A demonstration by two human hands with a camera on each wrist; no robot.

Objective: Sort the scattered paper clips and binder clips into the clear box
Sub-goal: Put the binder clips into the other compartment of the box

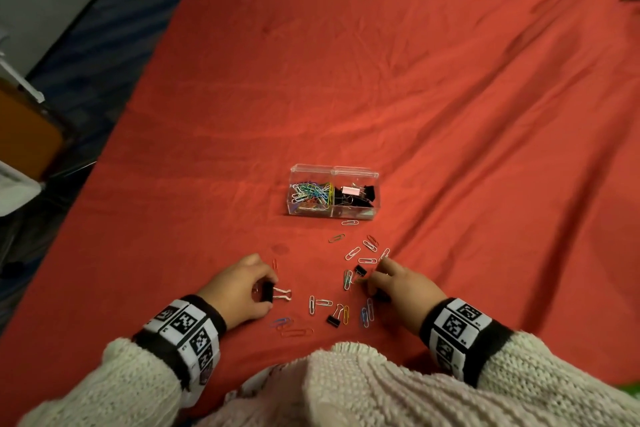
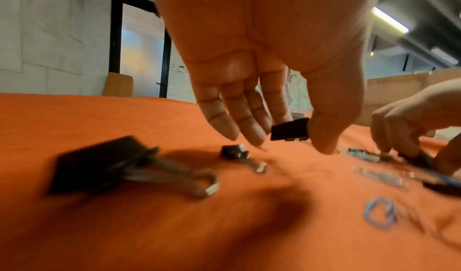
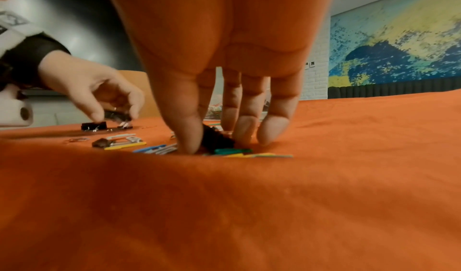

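Red cloth is spread over the surface, with a painted blue and yellow wall seen behind it in the right wrist view. Toward the middle of the cloth a clear box with two compartments is placed: coloured paper clips are gathered in its left compartment, binder clips in its right. Nearer the person, loose paper clips and a small black binder clip are scattered between the two hands.

A black binder clip is pinched between the thumb and fingers of the left hand, just above the cloth; a larger binder clip is seen lying close to the left wrist camera. The right hand is lowered to the cloth, its thumb and fingertips closed round a dark binder clip among green and yellow paper clips. Cream knitted sleeves and patterned wristbands are worn on both arms.
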